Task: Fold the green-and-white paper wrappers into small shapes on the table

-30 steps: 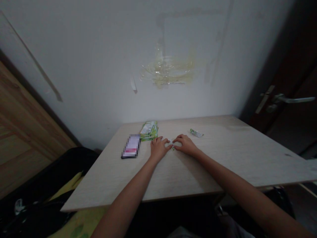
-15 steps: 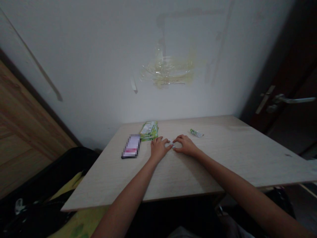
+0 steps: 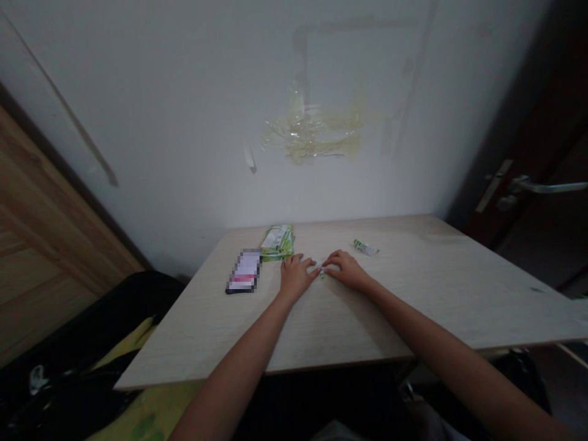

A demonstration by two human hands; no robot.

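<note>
Near the middle of the table, both hands meet at a small green-and-white piece of wrapper (image 3: 322,274), mostly covered by fingertips. My left hand (image 3: 295,277) pinches its left side between thumb and fingers. From the right, my right hand (image 3: 346,270) has its thumb and fingertips closed on the same piece. Just behind my left hand lies a pile of flat green-and-white packets (image 3: 277,241). A rolled-up green-and-white packet (image 3: 365,247) rests on the table beyond my right hand.
A phone (image 3: 244,271) with a blurred-out screen lies left of the packets. The pale wooden table (image 3: 404,318) stands against a white wall (image 3: 193,122) with old tape (image 3: 316,135). At the right is a dark door with a metal handle (image 3: 546,185).
My right thumb and fingers have come closer together at the small piece, and a bit of its green now shows below the fingertips. My left hand stays almost in place.
</note>
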